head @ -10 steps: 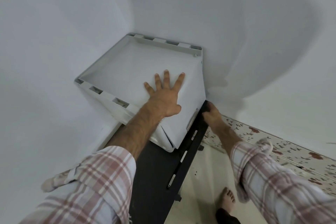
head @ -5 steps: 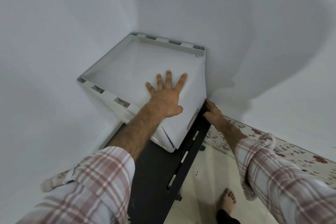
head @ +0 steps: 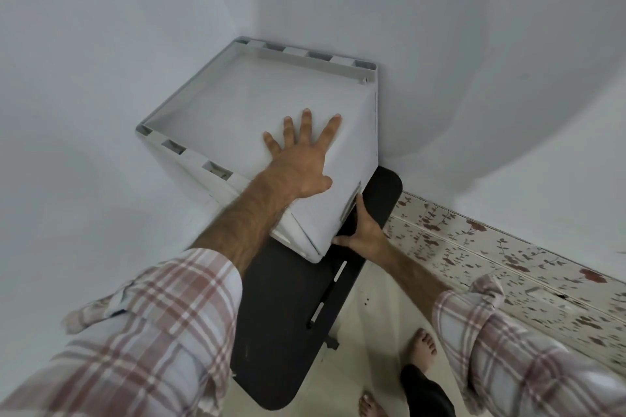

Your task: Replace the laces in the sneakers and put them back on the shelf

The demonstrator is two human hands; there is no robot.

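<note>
while the left hand (head: 298,159) presses flat, fingers spread, on the white shoe cabinet (head: 237,105), the right hand (head: 360,230) curls around its front door's lower edge. no sneakers or laces show. pulling hard could tip the cabinet off the black bench (head: 281,315) onto the bare foot (head: 423,349).

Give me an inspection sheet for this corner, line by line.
Surface: black rounded tabletop, white box on its far end.
Job's things: white plastic shoe box with recessed top and slotted rim; sneakers and laces not seen.
Clutter: nothing seen.
Grippers: left hand flat, fingers spread on the box top; right hand at the box's lower front edge, grip unclear.
Cables: nothing seen.
Surroundings: plain white walls, floral skirting tiles, bare feet on pale floor.
</note>
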